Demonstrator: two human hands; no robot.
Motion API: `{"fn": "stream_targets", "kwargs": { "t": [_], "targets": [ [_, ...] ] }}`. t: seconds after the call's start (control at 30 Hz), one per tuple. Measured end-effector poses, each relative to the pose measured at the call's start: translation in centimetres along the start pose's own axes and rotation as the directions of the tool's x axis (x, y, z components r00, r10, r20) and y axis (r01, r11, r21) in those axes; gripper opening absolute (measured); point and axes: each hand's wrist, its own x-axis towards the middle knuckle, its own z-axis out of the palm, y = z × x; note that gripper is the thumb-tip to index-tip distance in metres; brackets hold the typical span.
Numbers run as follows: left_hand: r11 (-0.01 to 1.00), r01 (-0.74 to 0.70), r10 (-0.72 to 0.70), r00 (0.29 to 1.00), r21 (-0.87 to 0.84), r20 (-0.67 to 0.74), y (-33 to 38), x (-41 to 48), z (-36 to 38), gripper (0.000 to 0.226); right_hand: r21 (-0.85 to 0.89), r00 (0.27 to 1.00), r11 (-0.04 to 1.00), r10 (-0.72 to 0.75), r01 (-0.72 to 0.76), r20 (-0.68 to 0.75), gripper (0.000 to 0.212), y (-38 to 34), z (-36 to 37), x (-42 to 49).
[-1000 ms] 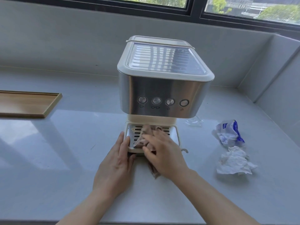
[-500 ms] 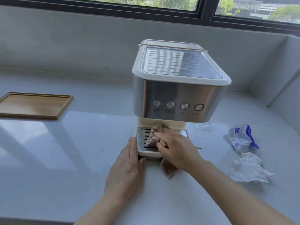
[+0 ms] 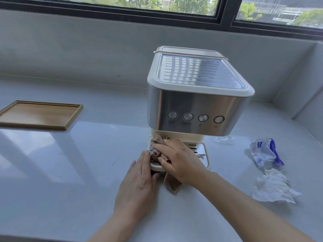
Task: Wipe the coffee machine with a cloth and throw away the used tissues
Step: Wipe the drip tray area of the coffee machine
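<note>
Bright daylight from window (image 3: pixel 122 7); glare on counter (image 3: pixel 52 154); edges bowed

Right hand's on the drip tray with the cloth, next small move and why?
Probably sweep the cloth rightward across the drip tray. The right hand presses it on the tray's left part, while slots to the right lie uncovered. The left hand lies flat at the tray's left edge, apparently steadying the coffee machine.
</note>
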Motion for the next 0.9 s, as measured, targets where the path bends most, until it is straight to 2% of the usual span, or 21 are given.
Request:
{"fn": "stream_targets", "kwargs": {
  "t": [0.1, 0.27, 0.4, 0.47, 0.57, 0.6, 0.67, 0.8, 0.9],
  "targets": [
    [1.0, 0.015, -0.015, 1.0, 0.006, -0.02, -0.1, 0.1, 0.0, 0.07, 0.015, 0.999, 0.999, 0.028, -0.028, 0.044, 0.06, 1.0, -0.5, 0.0],
    [0.995, 0.052, -0.052, 0.999, -0.081, -0.008, 0.2, 0.0, -0.4, 0.07, -0.008, 1.0, 1.0, 0.017, -0.017, 0.002, 0.048, -0.8, 0.2, 1.6],
    [0.994, 0.074, -0.073, 0.997, -0.082, 0.019, 0.1, 0.1, -0.6, 0.071, -0.079, 0.999, 0.997, 0.027, -0.025, 0.033, 0.063, 0.4, -1.3, -0.7],
    [0.992, 0.073, -0.072, 0.997, -0.106, 0.006, 0.3, 0.1, -0.8, 0.072, -0.08, 0.991, 0.99, 0.107, -0.114, -0.082, 0.066, 1.3, -1.8, -3.4],
    [0.977, 0.037, -0.044, 0.999, -0.212, -0.028, 0.4, -0.2, -1.4, 0.082, 0.074, 0.896, 0.935, 0.354, -0.347, -0.268, 0.061, 2.8, -1.6, -7.2],
    [0.97, 0.022, -0.034, 0.998, -0.243, -0.046, 0.3, -0.4, -1.6, 0.085, 0.12, 0.873, 0.913, 0.407, -0.389, -0.267, 0.061, 3.1, -1.1, -7.9],
    [0.966, -0.018, -0.005, 0.996, -0.257, -0.087, 0.5, -0.4, -1.9, 0.085, 0.096, 0.889, 0.918, 0.396, -0.384, -0.23, 0.061, 3.2, -0.1, -8.4],
    [0.979, -0.181, 0.163, 0.97, -0.09, -0.183, 2.6, 2.0, -1.6, 0.078, -0.001, 0.92, 0.944, 0.322, -0.331, -0.224, 0.061, 3.6, 0.6, -8.0],
    [0.952, -0.278, 0.284, 0.959, 0.131, -0.027, 4.7, 5.2, -1.1, 0.077, 0.006, 0.922, 0.944, 0.323, -0.329, -0.212, 0.062, 3.9, 0.7, -8.4]
  ]
}}
